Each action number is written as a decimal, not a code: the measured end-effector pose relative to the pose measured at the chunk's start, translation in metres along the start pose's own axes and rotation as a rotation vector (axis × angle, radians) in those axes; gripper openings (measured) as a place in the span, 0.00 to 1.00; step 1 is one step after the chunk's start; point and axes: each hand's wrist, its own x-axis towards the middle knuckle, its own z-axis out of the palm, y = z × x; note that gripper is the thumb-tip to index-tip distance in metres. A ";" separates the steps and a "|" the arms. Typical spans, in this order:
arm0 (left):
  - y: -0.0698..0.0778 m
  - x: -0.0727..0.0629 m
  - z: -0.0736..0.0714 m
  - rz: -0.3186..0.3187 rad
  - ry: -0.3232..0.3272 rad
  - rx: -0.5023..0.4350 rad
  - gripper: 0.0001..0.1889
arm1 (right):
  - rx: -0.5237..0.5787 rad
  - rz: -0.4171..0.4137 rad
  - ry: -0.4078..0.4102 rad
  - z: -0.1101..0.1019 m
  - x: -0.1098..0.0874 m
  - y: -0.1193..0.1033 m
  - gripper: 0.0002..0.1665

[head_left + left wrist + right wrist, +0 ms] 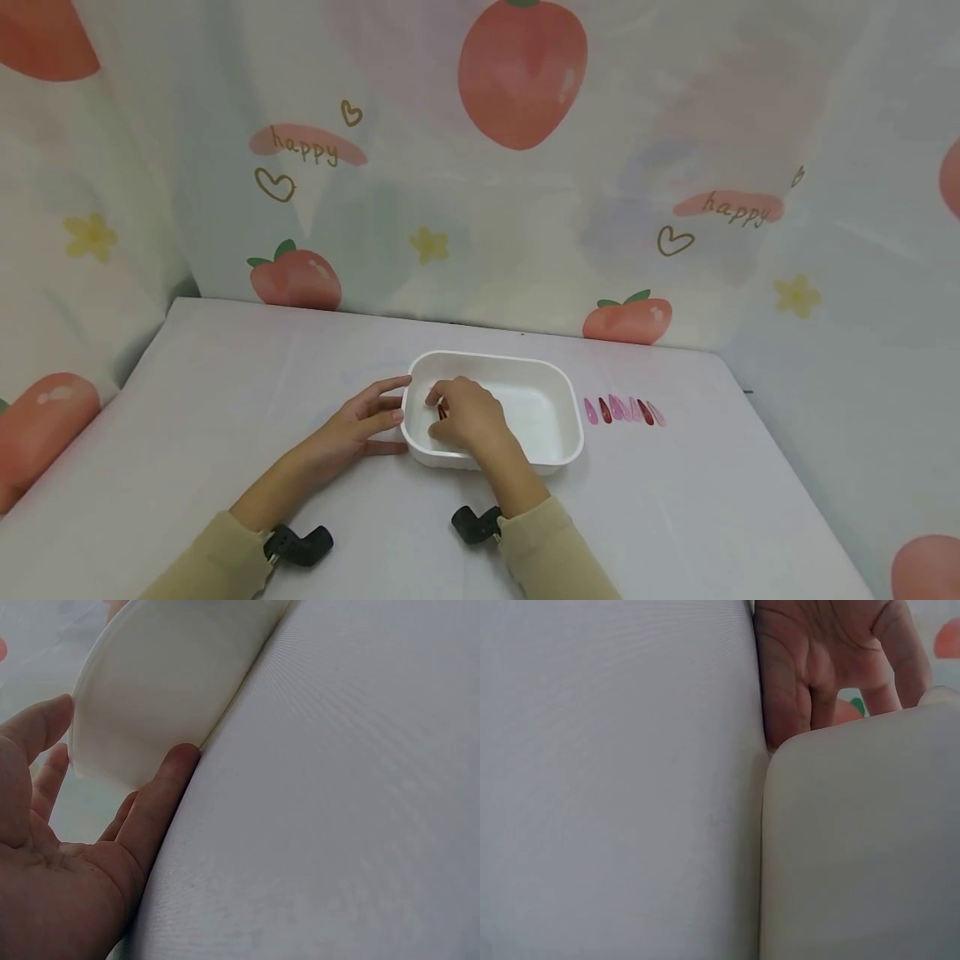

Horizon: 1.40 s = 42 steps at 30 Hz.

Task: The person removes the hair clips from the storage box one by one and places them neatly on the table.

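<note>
In the head view a white tray stands on the table. My left hand is at its left end, fingers spread, fingertips right at the rim and wall. The left wrist view has this hand with one fingertip low by the tray wall. My right hand reaches into the tray's left part, its fingers curled about a small dark red hair clip between thumb and fingertips. The right hand itself is out of sight in the right wrist view, where the left hand shows beyond the tray.
Right of the tray, several snap hair clips lie in a row, among them a pink clip and a dark red clip. A white cloth covers the table. A printed curtain hangs behind it and at both sides.
</note>
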 end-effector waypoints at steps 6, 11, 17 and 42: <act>-0.002 -0.002 0.000 -0.013 0.004 0.010 0.30 | 0.027 -0.080 0.015 0.005 -0.002 0.000 0.16; -0.002 -0.003 0.001 0.003 -0.001 0.001 0.30 | -0.001 -0.101 0.026 0.007 -0.003 -0.002 0.16; -0.002 -0.001 0.000 0.011 -0.008 0.000 0.31 | -0.050 -0.113 0.002 0.003 -0.002 -0.003 0.16; -0.005 0.000 -0.002 0.006 0.001 -0.002 0.30 | 0.048 -0.143 0.003 -0.002 -0.002 0.005 0.22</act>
